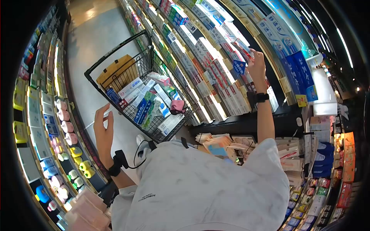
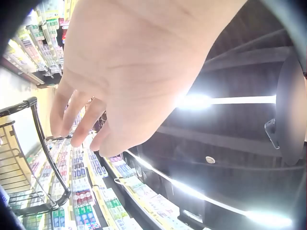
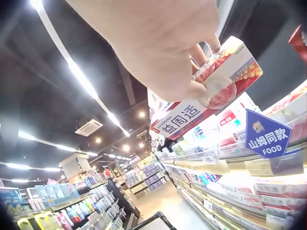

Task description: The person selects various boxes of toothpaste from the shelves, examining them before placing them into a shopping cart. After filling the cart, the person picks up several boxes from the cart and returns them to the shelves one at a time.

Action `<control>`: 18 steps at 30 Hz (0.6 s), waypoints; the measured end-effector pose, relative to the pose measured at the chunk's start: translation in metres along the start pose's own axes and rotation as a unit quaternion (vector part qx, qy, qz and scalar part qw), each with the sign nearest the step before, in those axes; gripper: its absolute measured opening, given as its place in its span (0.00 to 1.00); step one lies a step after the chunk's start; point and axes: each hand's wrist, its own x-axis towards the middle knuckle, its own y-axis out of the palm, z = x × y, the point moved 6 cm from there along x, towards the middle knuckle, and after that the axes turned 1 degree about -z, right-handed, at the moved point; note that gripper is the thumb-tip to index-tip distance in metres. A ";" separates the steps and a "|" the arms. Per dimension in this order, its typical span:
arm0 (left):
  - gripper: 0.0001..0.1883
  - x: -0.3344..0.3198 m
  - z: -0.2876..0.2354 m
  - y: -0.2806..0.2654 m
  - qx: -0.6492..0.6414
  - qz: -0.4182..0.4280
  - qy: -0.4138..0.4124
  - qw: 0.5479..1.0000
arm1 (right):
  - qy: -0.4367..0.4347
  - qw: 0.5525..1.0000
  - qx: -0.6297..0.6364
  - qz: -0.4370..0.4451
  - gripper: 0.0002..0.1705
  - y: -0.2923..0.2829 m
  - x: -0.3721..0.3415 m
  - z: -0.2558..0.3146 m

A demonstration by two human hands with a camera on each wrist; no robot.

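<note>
My right hand (image 1: 256,69) pinches a red-and-white toothpaste box (image 3: 206,91) between thumb and fingers, at the edge of a lit shelf on the right. In the right wrist view the box is tilted, its printed front towards the camera. Beside it a blue diamond-shaped tag (image 3: 267,134) sticks out from the shelf edge. My left hand (image 1: 103,129) hangs in the air left of the shopping cart (image 1: 115,48), fingers loosely bent and holding nothing. Its palm fills the upper part of the left wrist view.
Several boxes and packets, among them a white box (image 1: 131,87), and a pink pouch (image 1: 177,106) lie in the cart. A brown carton (image 1: 115,72) stands at its far end. Shelves with pink bottles (image 1: 67,127) line the left side. Hanging packets (image 1: 219,144) are close at my front right.
</note>
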 end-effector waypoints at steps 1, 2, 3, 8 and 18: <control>0.15 -0.003 -0.002 0.000 -0.004 -0.001 0.002 1.000 | 0.001 1.000 -0.010 -0.003 0.26 0.004 0.000 -0.007; 0.15 -0.007 -0.005 0.000 -0.015 -0.006 -0.009 1.000 | 0.002 1.000 -0.020 -0.007 0.26 0.007 0.002 -0.013; 0.15 -0.011 -0.005 0.001 -0.015 -0.009 -0.015 1.000 | 0.034 0.999 -0.010 0.009 0.25 0.009 0.002 -0.017; 0.15 -0.026 0.006 0.003 0.002 -0.009 -0.032 0.999 | 0.040 0.997 -0.051 0.038 0.24 0.027 0.005 -0.051; 0.14 -0.021 0.013 0.001 0.017 0.004 -0.042 0.999 | 0.084 0.992 -0.018 0.087 0.25 0.040 0.000 -0.089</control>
